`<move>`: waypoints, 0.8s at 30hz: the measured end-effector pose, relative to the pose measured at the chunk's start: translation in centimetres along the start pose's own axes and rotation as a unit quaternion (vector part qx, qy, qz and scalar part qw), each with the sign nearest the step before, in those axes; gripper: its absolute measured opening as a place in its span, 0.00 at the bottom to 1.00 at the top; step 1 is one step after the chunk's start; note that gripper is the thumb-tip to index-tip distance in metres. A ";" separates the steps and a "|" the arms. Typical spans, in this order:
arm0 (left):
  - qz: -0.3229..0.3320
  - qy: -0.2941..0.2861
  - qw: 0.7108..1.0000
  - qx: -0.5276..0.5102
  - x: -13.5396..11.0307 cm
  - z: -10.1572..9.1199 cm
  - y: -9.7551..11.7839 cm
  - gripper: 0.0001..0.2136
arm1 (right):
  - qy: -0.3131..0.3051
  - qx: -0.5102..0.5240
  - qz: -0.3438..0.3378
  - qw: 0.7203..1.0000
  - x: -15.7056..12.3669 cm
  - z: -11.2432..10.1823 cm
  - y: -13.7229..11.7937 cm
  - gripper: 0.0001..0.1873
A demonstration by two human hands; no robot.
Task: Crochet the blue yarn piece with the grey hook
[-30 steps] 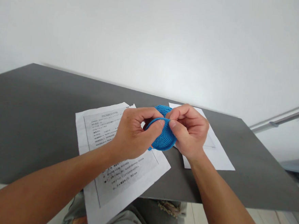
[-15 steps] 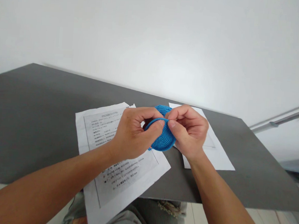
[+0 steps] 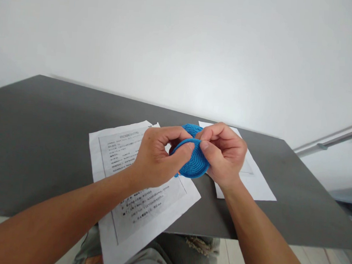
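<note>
A round blue crocheted piece (image 3: 193, 163) with ringed stitches is held up between both hands over the table. My left hand (image 3: 160, 155) pinches its upper left rim between thumb and fingers. On the upper right rim, the thumb and fingertips of my right hand (image 3: 224, 153) are closed. More blue crochet (image 3: 192, 129) shows behind the fingers, and how it joins the round piece is hidden. Whether a hook or needle is in my right fingers I cannot make out.
A printed sheet (image 3: 158, 219) lies under my left hand and hangs over the front edge of the dark grey table (image 3: 57, 140). Another white sheet (image 3: 259, 188) lies at the right. Behind stands a white wall (image 3: 170, 47), with a metal rail (image 3: 316, 149) at the right.
My right fingers have shifted slightly right along the rim. The round blue piece has tilted a little to the right, while my left hand stays almost still.
</note>
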State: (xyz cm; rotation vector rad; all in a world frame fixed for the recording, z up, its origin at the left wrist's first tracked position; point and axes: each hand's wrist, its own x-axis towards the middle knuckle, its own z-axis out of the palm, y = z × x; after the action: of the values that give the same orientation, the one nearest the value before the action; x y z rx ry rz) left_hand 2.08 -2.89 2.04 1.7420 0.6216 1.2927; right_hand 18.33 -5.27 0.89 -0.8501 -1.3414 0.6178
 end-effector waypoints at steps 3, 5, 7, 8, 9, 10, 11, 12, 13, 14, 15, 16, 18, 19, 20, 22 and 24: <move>0.002 0.011 1.000 0.028 0.1 0.1 0.1 0.10 | -0.004 -0.009 0.003 1.000 0.1 0.0 0.0 0.05; 0.009 0.014 0.999 0.037 0.1 0.1 0.1 0.10 | -0.005 -0.010 0.002 1.000 0.1 0.1 -0.1 0.05; 0.012 0.014 0.999 0.039 0.1 0.1 0.2 0.10 | -0.006 -0.007 0.000 1.000 0.1 0.2 -0.2 0.04; 0.012 0.013 0.999 0.038 0.1 0.0 0.2 0.10 | -0.007 -0.005 -0.002 1.000 0.1 0.2 -0.2 0.04; 0.011 0.011 0.999 0.036 0.1 0.0 0.2 0.10 | -0.007 -0.002 -0.003 1.000 0.1 0.2 -0.3 0.04; 0.011 0.011 0.999 0.034 0.1 0.0 0.2 0.10 | -0.007 0.000 -0.005 1.000 0.2 0.3 -0.3 0.04; 0.012 0.011 0.999 0.033 0.1 0.0 0.1 0.10 | -0.006 0.000 -0.007 1.000 0.2 0.3 -0.4 0.04; 0.014 0.010 0.999 0.033 0.1 0.0 0.1 0.10 | -0.006 -0.002 -0.009 1.000 0.2 0.4 -0.5 0.04; 0.016 0.010 0.999 0.033 0.1 0.0 0.1 0.10 | -0.004 -0.007 -0.009 1.000 0.2 0.4 -0.5 0.04; 0.015 0.009 0.999 0.033 0.1 0.1 0.1 0.10 | -0.004 -0.013 -0.009 1.000 0.3 0.4 -0.6 0.04; 0.014 0.008 0.999 0.034 0.0 0.1 0.1 0.10 | -0.004 -0.018 -0.007 1.000 0.3 0.4 -0.6 0.04; 0.011 0.006 0.999 0.034 0.0 0.1 0.1 0.11 | -0.005 -0.021 -0.006 1.000 0.3 0.4 -0.7 0.04; 0.006 0.003 0.999 0.034 0.0 0.0 0.1 0.10 | -0.009 -0.021 -0.004 1.000 0.3 0.4 -0.7 0.04; 0.007 0.002 0.999 0.035 0.0 0.0 0.1 0.10 | -0.012 -0.019 -0.004 1.000 0.3 0.3 -0.6 0.04; 0.010 0.000 0.999 0.036 0.0 0.0 0.0 0.10 | -0.015 -0.017 -0.004 1.000 0.2 0.3 -0.6 0.05; 0.014 -0.002 0.999 0.034 0.0 0.0 0.0 0.10 | -0.018 -0.013 -0.001 1.000 0.1 0.3 -0.6 0.05; 0.016 -0.004 0.999 0.030 0.0 0.0 0.0 0.11 | -0.018 -0.011 0.002 1.000 0.1 0.3 -0.5 0.05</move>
State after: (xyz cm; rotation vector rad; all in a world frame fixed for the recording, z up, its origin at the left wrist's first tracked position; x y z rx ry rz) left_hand 2.10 -2.90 2.00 1.8119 0.6352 1.3008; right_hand 18.05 -5.45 1.35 -0.8627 -1.3824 0.6244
